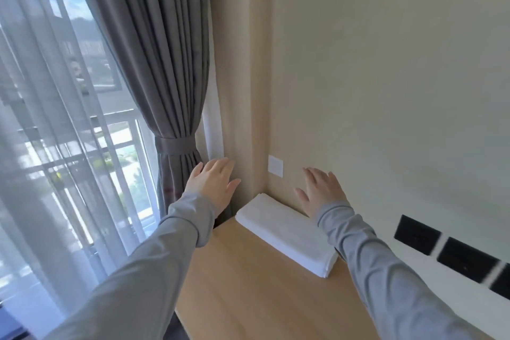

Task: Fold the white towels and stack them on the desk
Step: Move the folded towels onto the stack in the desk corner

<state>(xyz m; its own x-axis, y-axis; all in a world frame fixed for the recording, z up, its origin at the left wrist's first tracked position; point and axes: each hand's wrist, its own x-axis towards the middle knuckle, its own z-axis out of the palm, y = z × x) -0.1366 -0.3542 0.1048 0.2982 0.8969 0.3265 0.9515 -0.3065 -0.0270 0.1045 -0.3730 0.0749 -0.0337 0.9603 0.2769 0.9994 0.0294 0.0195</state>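
- My two grey sleeves, left (132, 284) and right (386, 270), reach forward over the near part of the desk (242, 292), one along each of its sides.
- The desk is a pale wood top with a plain grain, and its far end runs into the corner of the room.
- The white towel (287, 234) lies on the desk's far right side, along the back edge and close against the wall (386, 63).
- It is folded into a long, flat, neat rectangle. One short end sits in the desk's far corner and the other points back toward me.
- At the nearer end the folded layers show as thin stacked edges. I cannot tell whether this is one towel or several.
- My left hand (212, 185) hovers above the desk's far left edge, fingers straight and spread, holding nothing.
- My right hand (320, 188) hovers above the desk's far right, over the towel's far half, fingers also straight and apart, holding nothing. Neither hand touches the towel.
- Black wall panels (416, 234) sit in a row just above the desk's right edge.
- A white wall plate (275, 165) is above the desk's far corner.
- Beyond the desk's left side hangs a grey curtain (154, 50), gathered by a tie-back (175, 143), and further left a sheer curtain (41, 146) covers the window.
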